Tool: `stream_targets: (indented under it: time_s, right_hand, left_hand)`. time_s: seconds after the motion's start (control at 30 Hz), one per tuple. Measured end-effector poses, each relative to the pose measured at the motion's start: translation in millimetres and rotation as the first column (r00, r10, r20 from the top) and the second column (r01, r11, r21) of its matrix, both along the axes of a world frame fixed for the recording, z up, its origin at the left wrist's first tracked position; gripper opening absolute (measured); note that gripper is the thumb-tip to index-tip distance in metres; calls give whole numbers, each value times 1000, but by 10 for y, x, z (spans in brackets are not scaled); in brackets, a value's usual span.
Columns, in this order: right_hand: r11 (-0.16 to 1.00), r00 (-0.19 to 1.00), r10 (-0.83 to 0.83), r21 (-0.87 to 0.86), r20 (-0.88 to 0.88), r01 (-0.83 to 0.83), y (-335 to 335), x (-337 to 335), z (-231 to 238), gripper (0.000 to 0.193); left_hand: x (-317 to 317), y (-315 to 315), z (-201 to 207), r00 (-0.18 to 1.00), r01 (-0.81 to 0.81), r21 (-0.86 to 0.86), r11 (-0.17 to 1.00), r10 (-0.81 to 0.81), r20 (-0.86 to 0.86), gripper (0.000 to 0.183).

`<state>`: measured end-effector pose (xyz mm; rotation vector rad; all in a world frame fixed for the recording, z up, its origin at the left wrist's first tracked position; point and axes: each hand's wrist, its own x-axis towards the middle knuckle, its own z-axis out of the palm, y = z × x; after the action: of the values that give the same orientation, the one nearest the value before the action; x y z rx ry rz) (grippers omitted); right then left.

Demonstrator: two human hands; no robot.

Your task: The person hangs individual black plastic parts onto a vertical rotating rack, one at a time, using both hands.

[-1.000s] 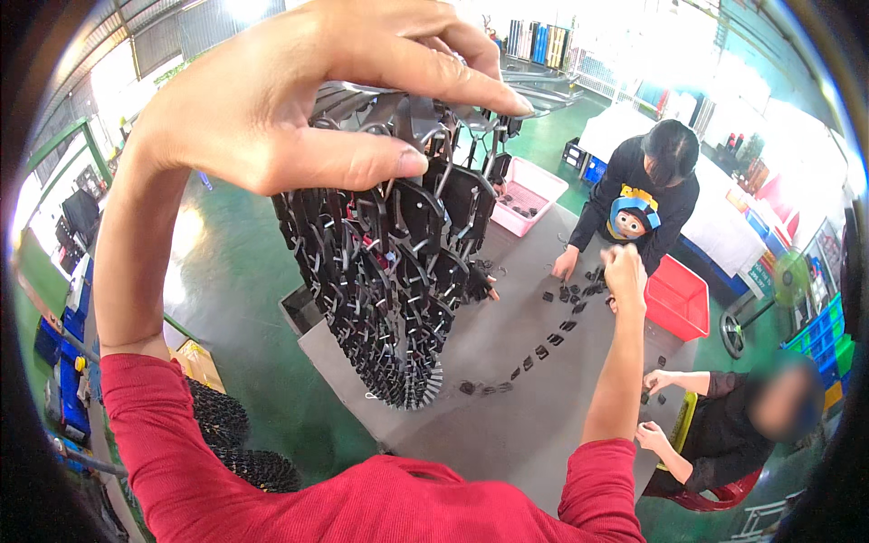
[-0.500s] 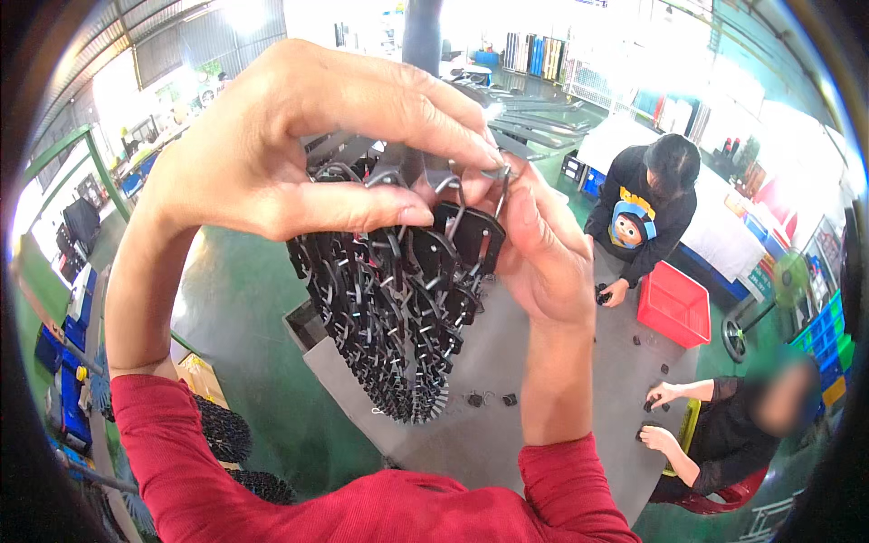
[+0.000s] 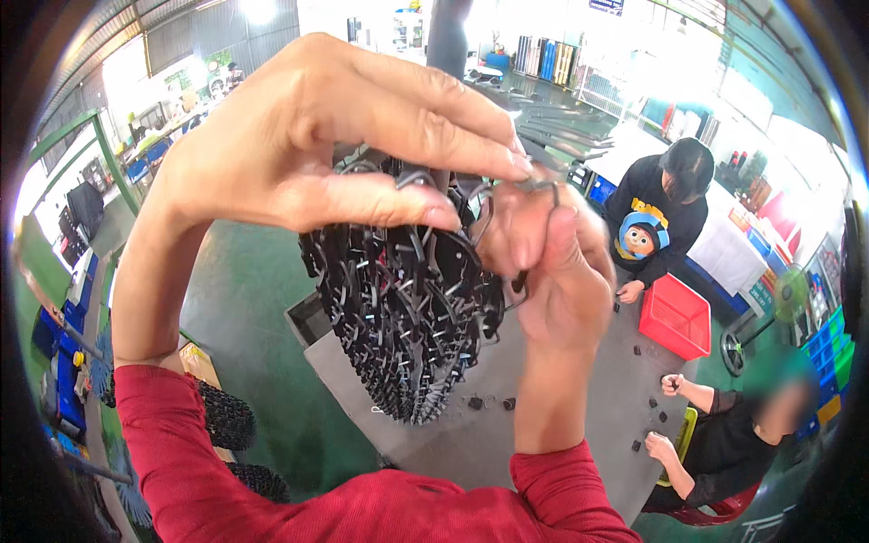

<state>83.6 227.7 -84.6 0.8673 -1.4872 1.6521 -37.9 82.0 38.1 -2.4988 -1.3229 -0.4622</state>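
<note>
A dense hanging cluster of small black parts with bent metal wire hooks (image 3: 407, 308) fills the middle, tapering downward. My left hand (image 3: 335, 145) arches over its top, thumb and fingers apart. Its fingertips touch or nearly touch the end of a bent wire hook (image 3: 555, 195). My right hand (image 3: 561, 253) is at the cluster's upper right, blurred, with thumb and fingers closed on that wire hook. A small dark piece shows under the right fingers, too blurred to name. The left palm and fingers partly hide the cluster's top.
Below stands a grey table (image 3: 434, 452) with several small black parts. A red bin (image 3: 674, 317) sits at its right, beside a standing person (image 3: 661, 208). Another person (image 3: 724, 434) sits at the right edge. A dark post (image 3: 448, 45) rises behind my hands.
My right hand has moved slightly right and its fingers have turned with the hook, away from the cluster. My left hand has shifted a little right. The seated person's hands have moved apart.
</note>
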Motion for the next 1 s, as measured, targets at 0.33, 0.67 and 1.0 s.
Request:
stream_targets:
  time_s: [0.33, 0.67, 1.0]
  right_hand:
    - [357, 383, -917, 206, -106, 911, 365, 469, -282, 19]
    - [34, -163, -958, 658, 237, 752, 2821, 1103, -2039, 20]
    - [-226, -153, -974, 682, -166, 696, 2117, 785, 207, 25]
  left_hand:
    - [33, 95, 34, 994, -105, -40, 994, 103, -48, 43]
    - [61, 36, 115, 983, -88, 29, 996, 92, -156, 42]
    - [-41, 75, 2, 997, 31, 42, 999, -34, 73, 35]
